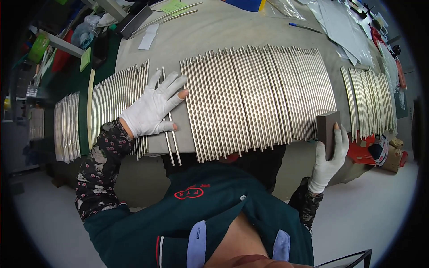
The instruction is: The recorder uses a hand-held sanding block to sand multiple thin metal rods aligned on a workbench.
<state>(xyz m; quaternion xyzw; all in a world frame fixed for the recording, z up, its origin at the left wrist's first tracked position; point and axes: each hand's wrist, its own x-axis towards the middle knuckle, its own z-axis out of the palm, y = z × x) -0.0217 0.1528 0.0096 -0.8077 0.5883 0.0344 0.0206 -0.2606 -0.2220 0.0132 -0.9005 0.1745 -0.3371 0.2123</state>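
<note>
We are pressing our gloved left hand (154, 107) flat, fingers spread wide, on two loose metal rods (172, 134) lying apart from the rest on the grey table (223, 31). They are sitting between a left bundle of rods (116, 98) and the broad middle row of rods (259, 98). Our gloved right hand (330, 156) is gripping a dark sanding block (327, 127) at that row's right end.
</note>
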